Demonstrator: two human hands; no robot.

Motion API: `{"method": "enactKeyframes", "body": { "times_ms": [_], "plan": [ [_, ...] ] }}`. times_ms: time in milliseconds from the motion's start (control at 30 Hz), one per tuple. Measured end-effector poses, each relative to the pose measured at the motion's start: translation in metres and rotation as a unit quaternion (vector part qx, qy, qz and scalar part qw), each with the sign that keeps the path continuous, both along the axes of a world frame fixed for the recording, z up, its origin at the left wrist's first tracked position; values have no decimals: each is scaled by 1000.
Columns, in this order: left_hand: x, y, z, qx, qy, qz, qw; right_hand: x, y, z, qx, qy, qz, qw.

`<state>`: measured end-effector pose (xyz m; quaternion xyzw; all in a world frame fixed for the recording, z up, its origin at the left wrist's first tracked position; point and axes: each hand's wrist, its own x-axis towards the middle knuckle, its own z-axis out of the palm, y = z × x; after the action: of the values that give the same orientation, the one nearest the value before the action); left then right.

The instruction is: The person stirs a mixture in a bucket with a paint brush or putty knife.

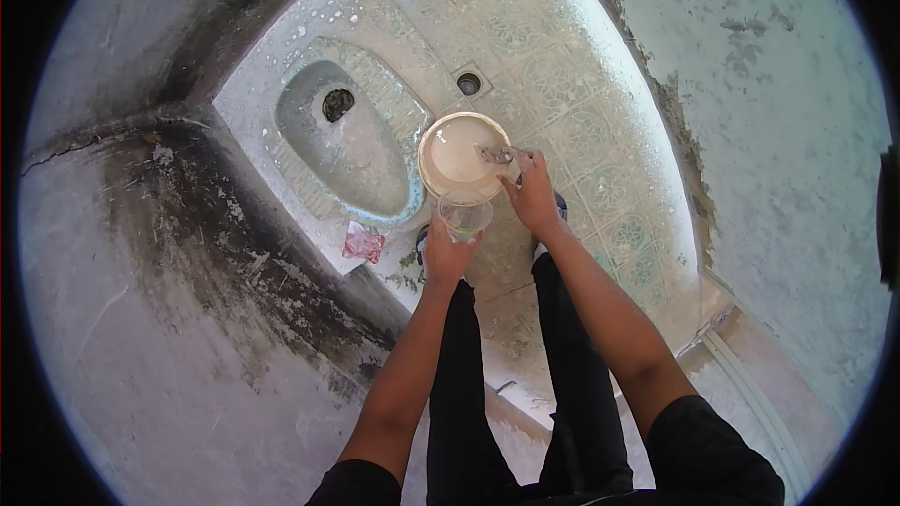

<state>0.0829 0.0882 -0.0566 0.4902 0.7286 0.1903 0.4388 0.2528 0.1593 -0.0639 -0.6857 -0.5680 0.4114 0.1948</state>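
Observation:
A round bucket [459,148] of pale, milky liquid stands on the tiled floor in front of my feet. My left hand [450,248] is wrapped round a clear plastic cup [466,214], held at the bucket's near edge. Over the right side of the bucket, my right hand [533,192] pinches the handle of a small tool [495,156], whose end reaches over the liquid. The tool's exact shape is hard to make out.
A squat toilet [366,155] is set in a raised slab left of the bucket. A floor drain [469,83] lies beyond it. A red and white packet [363,242] rests on the slab's edge. Stained walls [216,253] rise on both sides.

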Motion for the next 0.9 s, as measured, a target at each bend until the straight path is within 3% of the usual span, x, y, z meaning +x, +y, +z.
{"method": "enactKeyframes", "body": {
  "times_ms": [100,167,900],
  "plan": [
    [1,-3,-3,-11,16,3,1000,0,-1,-2,-11,5,9,1000],
    [1,-5,-8,-5,6,12,1000,1,-3,-7,64,-25,22,997],
    [3,-3,-7,-28,31,3,999,-8,-2,-6,21,-30,12,999]
  ]
}}
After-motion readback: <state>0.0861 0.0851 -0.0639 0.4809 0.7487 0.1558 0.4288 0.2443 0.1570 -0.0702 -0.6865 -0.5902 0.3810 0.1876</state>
